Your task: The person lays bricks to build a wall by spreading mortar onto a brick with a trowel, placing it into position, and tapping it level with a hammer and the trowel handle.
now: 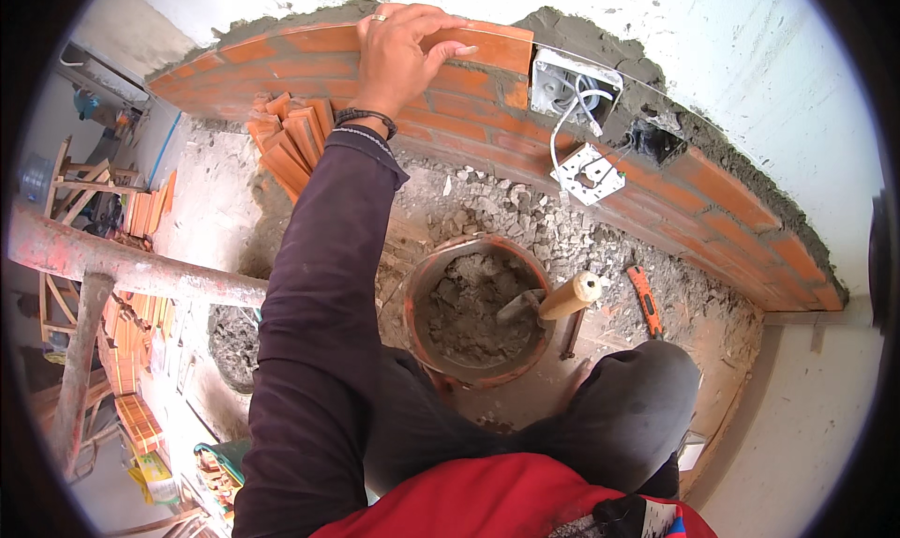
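Note:
My left hand, with a ring and a dark bracelet, reaches up to the top course of a low brick-faced wall. Its fingers bend over the upper edge of an orange brick tile, while the thumb lies along the tile's front. Grey mortar lines the wall above and behind the tiles. Right of the held tile is an open electrical box with white cables; a white cover plate hangs from them. My right hand is out of view.
Between my knees stands a bucket of mortar with a wooden-handled trowel in it. An orange utility knife lies on the rubble-strewn floor. Loose brick tiles lean near the wall. A metal bar crosses at left.

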The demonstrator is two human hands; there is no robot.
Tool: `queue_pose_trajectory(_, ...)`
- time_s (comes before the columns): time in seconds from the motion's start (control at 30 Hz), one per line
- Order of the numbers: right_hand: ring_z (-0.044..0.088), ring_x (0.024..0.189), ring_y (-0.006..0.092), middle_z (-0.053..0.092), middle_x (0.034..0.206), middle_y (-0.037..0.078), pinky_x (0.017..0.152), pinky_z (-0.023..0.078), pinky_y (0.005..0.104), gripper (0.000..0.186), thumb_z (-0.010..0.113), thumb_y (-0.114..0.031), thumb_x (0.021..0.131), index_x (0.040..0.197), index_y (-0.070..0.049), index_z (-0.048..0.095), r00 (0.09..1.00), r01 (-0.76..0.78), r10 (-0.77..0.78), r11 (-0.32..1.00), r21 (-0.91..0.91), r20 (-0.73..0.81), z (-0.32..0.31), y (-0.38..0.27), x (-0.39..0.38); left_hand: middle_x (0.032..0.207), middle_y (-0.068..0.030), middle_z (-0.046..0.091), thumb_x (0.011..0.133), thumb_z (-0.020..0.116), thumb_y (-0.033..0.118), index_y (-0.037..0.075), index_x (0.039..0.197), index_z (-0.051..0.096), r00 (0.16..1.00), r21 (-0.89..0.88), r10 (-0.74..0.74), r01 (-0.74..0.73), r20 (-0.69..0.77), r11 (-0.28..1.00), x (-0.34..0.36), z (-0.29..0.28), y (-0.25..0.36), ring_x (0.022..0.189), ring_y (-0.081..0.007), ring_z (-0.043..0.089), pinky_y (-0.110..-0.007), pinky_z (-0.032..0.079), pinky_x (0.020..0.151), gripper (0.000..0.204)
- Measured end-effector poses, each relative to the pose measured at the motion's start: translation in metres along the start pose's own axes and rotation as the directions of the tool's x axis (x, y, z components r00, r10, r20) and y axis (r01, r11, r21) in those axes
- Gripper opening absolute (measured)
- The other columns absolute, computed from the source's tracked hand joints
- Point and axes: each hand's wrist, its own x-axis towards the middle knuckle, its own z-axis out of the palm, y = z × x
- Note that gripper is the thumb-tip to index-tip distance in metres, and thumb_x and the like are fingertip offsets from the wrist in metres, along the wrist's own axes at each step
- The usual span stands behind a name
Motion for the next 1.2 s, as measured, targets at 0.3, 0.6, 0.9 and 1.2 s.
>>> queue_pose_trajectory(0.3, 0.064, 0.098, 0.019, 0.067, 0.109, 0.011, 0.085, 0.052, 0.0345, 0.038, 0.063, -0.025, 0.1, 0.13, -0.001, 0.061, 0.921, 0.382, -0.317, 0.85, -0.363, 0.226, 0.035, -0.086, -0.029, 0.108, 0.0055, 0.074, 0.081, 0.082, 0.045, 0.025, 0.107, 0.077, 0.999, 0.093, 0.038, -0.038, 0.008, 0.995, 0.006, -0.006, 0.01, 0.106, -0.0174, 0.061, -0.041, 0.032, 0.096, 0.034)
queue_pose_trajectory(0.6, 0.065, 0.089, 0.0275, 0.07, 0.107, 0.011, 0.082, 0.051, 0.0379, 0.033, 0.068, -0.023, 0.095, 0.12, -0.003, 0.066, -0.419, 0.907, -0.052, -0.069, 0.416, 0.906, 0.21, -0.287, -0.312, 0.1, -0.0035, 0.072, 0.078, 0.083, 0.031, 0.015, 0.091, 0.078, 0.992, 0.035, -0.104, 0.101, 0.074, 0.994, 0.021, -0.016, 0.033, 0.107, -0.0274, 0.058, -0.05, 0.032, 0.097, 0.021)
queue_pose_trajectory(0.9, 0.068, 0.079, 0.0227, 0.072, 0.077, 0.003, 0.072, 0.045, 0.0374, 0.019, 0.061, -0.022, 0.086, 0.078, -0.012, 0.076, -0.077, 0.311, 0.519, -0.799, 0.515, 0.851, 0.246, -0.188, -0.376, 0.095, -0.0018, 0.073, 0.08, 0.083, 0.028, 0.014, 0.087, 0.077, 0.993, -0.093, -0.103, 0.108, 0.057, 0.99, 0.021, -0.025, 0.038, 0.104, -0.027, 0.059, -0.049, 0.033, 0.095, 0.017)
queue_pose_trajectory(1.2, 0.064, 0.064, 0.0217, 0.059, 0.065, 0.003, 0.06, 0.046, 0.0359, 0.013, 0.062, -0.017, 0.086, 0.074, -0.013, 0.063, -0.188, 0.558, 0.184, -0.788, 0.259, 0.965, 0.223, -0.24, -0.377, 0.092, -0.0064, 0.075, 0.095, 0.069, 0.029, 0.011, 0.094, 0.077, 0.959, -0.074, -0.189, 0.177, -0.209, 0.981, 0.0, -0.011, -0.001, 0.095, -0.0278, 0.065, -0.049, 0.043, 0.096, 0.02)
